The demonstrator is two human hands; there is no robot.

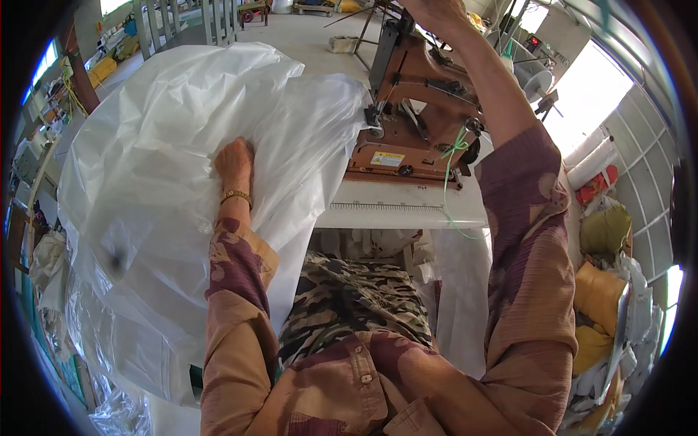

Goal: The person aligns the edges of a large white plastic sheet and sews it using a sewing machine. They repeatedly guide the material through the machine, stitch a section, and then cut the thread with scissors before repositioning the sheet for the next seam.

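Gripping translucent white plastic sheeting (167,182), left of brown metal sewing machine (397,136) on white counter (396,219): left hand (234,161) fisted. Right hand (435,10) cropped at top edge, grip can't tell. Loose folds could snag at machine if left hold slips.

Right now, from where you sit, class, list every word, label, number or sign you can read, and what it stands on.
None can be quoted with certainty.
White-and-yellow label on the brown sewing machine: print too small to read.
Ruler scale on the white table: tick marks show, figures too small.
Red display, upper right: too small and blurred.
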